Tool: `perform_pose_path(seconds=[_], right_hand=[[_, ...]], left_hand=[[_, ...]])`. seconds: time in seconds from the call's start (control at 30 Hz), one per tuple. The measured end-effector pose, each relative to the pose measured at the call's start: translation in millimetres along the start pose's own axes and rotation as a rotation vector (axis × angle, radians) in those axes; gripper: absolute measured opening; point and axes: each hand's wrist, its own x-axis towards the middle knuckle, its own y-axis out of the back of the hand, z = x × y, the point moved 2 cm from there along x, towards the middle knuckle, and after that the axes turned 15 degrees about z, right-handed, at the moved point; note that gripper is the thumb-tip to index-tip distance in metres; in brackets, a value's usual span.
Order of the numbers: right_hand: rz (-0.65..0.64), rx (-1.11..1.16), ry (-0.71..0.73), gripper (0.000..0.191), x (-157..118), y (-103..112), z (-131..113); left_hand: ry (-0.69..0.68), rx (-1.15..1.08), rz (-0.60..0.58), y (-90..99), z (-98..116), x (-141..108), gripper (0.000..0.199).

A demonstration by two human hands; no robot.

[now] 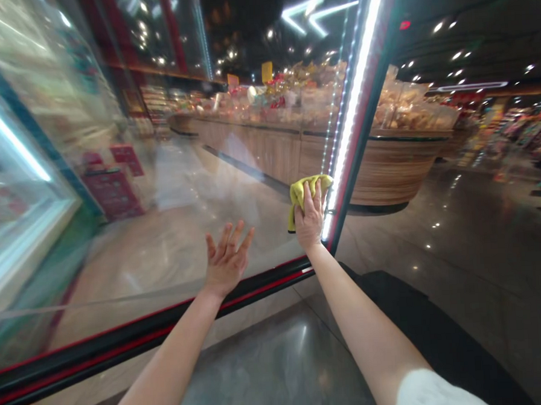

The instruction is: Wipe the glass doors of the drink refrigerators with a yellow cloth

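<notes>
A right hand (310,218) presses a bunched yellow-green cloth (298,194) to a large glass pane (177,243), its fingers extended over the folds and closed enough to keep hold of them. The cloth sits near the pane's lower right corner, just beside a bright white light strip (353,80) that climbs the right edge; a dark trim shows along the cloth's lower left end. To its left, a left hand (228,259) is raised wide open, fingers spread and holding nothing, above the black-and-red bottom rail (155,335); whether its fingertips meet the glass cannot be told from here. Both forearms reach up from below, a white sleeve (432,390) covering the right one near the elbow.

Beyond the glass, a long wood-panelled counter (267,148) carries heaped goods, blurred, with a yellow sign (267,71) standing above them. Red boxes (113,192) rest toward the left side, near a brightly lit case (11,198). White arrow-shaped lights (319,15) glow overhead, and at right a shiny dark floor (459,265) stretches toward blurred, colorful displays (515,123).
</notes>
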Motion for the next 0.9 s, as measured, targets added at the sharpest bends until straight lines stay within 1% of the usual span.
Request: perform_pose_path(seconds=[0.03,0.07,0.1,0.23,0.3,0.37,0.5,0.57,0.63,0.73,0.8,0.83,0.87,0.9], right_hand=[[-0.001,-0.003,-0.005,0.065,-2,0,4],[-0.006,-0.005,-0.017,0.064,-12,0,10],[-0.015,-0.007,-0.038,0.063,-27,0,17],[-0.092,0.012,-0.124,0.06,-111,0,38],[-0.087,0.043,-0.212,0.061,-136,-2,41],[-0.061,0.059,-0.29,0.064,-141,-7,39],[-0.009,0.048,-0.391,0.069,-117,-25,30],[0.016,0.037,-0.45,0.07,-109,-34,21],[0.029,0.032,-0.505,0.071,-114,-42,2],[0.001,0.057,-0.539,0.073,-143,-52,-46],[-0.058,0.103,-0.523,0.076,-166,-59,-80],[-0.113,0.158,-0.511,0.077,-175,-63,-93],[-0.129,0.17,-0.498,0.076,-181,-66,-102],[-0.131,0.161,-0.462,0.074,-181,-68,-104]], left_hand=[[-0.004,0.0,0.004,0.9,0,0,0.076],[-0.012,0.001,0.01,2.1,-1,-1,0.075],[-0.023,0.005,0.015,3.6,-2,-2,0.075],[-0.053,0.04,-0.004,11.3,-4,-5,0.075],[-0.051,0.048,-0.031,16.5,-6,-6,0.075],[-0.049,0.063,-0.045,23.2,-9,-6,0.074],[-0.039,0.12,-0.015,40.9,-22,-5,0.076],[-0.01,0.137,-0.011,49.9,-32,-5,0.079],[0.029,0.146,-0.022,57.3,-41,-6,0.083],[0.046,0.147,-0.055,62.9,-50,-8,0.085],[0.04,0.142,-0.074,62.8,-52,-9,0.086],[0.043,0.14,-0.081,61.9,-53,-10,0.086],[0.051,0.138,-0.088,61.0,-53,-10,0.086],[0.058,0.138,-0.094,60.2,-54,-10,0.087]])
